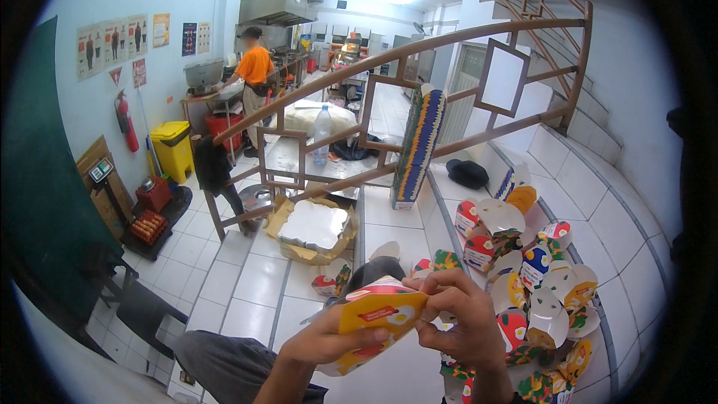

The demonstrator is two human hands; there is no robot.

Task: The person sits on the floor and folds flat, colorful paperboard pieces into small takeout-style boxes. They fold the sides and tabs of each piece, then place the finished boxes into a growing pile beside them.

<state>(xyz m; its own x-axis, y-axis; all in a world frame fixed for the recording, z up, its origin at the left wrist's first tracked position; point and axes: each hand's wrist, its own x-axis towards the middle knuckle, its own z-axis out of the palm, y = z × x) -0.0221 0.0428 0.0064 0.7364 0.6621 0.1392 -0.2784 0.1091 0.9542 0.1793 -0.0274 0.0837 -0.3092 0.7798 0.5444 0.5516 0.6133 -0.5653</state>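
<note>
Over my lap is a yellow paperboard food carton (381, 316) with red and egg-patterned printing, partly folded. My left hand (329, 338) grips its near left side, thumb lying across the yellow face. At its right corner, the bent fingers of my right hand (460, 313) pinch the edge of the board. Beside my right arm, several folded cartons in red, yellow, blue and green lie heaped on the white tiled step, among them a blue one (535, 265). Another small carton (329, 281) sits beyond my left hand.
An open cardboard box (305, 253) holds white sheets on the step ahead. A tall stack of flat cartons (419, 151) leans by the brown railing (329, 99). A black cap (467, 174) rests on a step. Below, a person in orange (254, 66) stands at a kitchen counter.
</note>
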